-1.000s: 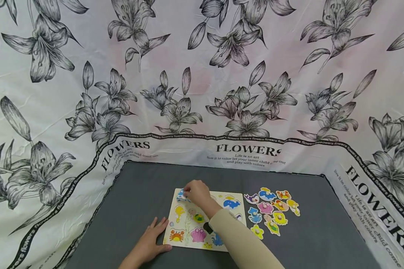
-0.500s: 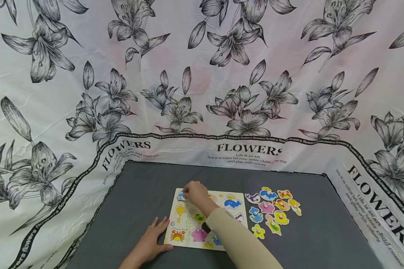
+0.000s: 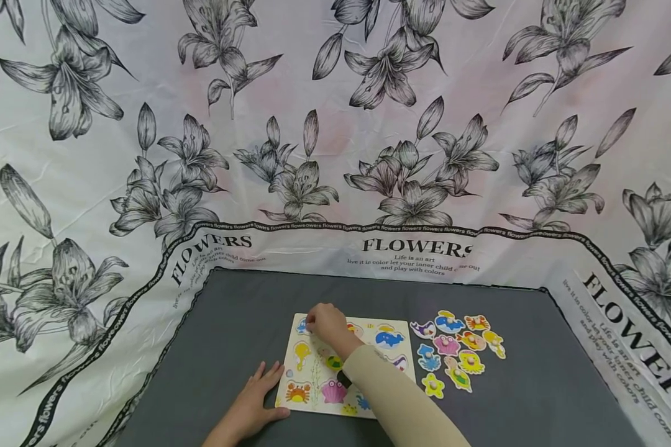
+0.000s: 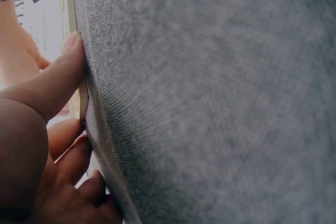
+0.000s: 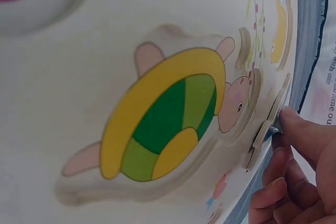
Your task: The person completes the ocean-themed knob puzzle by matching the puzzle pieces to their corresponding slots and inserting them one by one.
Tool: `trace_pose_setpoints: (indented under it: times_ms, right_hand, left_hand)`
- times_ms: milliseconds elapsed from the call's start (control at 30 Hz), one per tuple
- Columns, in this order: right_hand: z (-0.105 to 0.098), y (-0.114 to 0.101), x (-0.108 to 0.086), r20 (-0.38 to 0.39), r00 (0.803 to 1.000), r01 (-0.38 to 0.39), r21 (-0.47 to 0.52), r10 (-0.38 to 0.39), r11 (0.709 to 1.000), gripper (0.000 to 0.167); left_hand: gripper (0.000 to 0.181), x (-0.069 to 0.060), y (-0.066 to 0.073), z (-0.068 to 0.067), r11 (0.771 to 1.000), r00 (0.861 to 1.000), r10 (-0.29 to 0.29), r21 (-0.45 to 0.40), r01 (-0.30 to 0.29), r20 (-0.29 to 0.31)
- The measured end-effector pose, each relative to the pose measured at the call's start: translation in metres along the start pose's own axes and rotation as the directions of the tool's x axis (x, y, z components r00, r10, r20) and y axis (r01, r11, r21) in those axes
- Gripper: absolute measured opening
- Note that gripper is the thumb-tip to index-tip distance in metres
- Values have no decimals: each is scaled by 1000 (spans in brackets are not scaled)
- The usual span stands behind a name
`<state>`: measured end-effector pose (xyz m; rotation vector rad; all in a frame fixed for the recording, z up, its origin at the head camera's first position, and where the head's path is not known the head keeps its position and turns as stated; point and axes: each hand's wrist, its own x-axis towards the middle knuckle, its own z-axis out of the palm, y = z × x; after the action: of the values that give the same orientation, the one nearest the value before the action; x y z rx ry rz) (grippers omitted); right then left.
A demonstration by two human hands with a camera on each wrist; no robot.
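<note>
A wooden puzzle board [image 3: 324, 372] printed with sea animals lies on the dark grey tabletop. At its far left corner my right hand [image 3: 327, 324] pinches a blue puzzle piece [image 3: 301, 326] by its small knob. Seen from the right wrist, this thin wooden piece [image 5: 269, 124] stands slightly proud of the board, by its recess; whether any edge has dropped in cannot be told. A turtle recess [image 5: 163, 124] fills the middle of that view. My left hand [image 3: 251, 400] lies at the near left corner, fingers extended, with the thumb [image 4: 68, 66] and fingers against the board's edge.
Right of the board lies a loose group of knobbed pieces, among them a pink shell [image 3: 446, 345], a yellow starfish [image 3: 433, 386], a turtle [image 3: 458, 376] and a crab [image 3: 477, 323]. A white flower-printed cloth [image 3: 414, 261] rises behind and beside the table.
My right hand stays at the far left corner, shifting the blue piece only slightly. The left hand keeps its place at the board's edge. The head view has turned a little.
</note>
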<state>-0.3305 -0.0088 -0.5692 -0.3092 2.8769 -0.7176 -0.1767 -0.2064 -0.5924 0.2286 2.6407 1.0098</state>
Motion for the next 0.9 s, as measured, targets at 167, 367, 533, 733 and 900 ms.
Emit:
trace_pose_setpoints:
  times_ms: [167, 367, 533, 733, 900]
  right_hand:
    - [-1, 4, -1, -20, 1000, 7, 0, -7, 1000, 10]
    - [-1, 9, -3, 4, 1000, -17, 23, 17, 1000, 13]
    - [-7, 12, -8, -18, 1000, 8, 45, -7, 999, 22]
    - [-23, 11, -24, -38, 998, 61, 122, -57, 991, 27]
    - [-35, 11, -40, -85, 991, 119, 213, -103, 970, 27]
  left_hand:
    - [95, 3, 2, 4, 1000, 1000, 6, 3, -6, 2]
    - [97, 6, 2, 9, 1000, 1000, 5, 1, -5, 8]
    - [97, 7, -2, 10, 1000, 1000, 2, 9, -2, -6]
    - [97, 1, -5, 7, 1000, 999, 21, -13, -21, -29]
    - [97, 1, -4, 5, 999, 999, 34, -4, -34, -33]
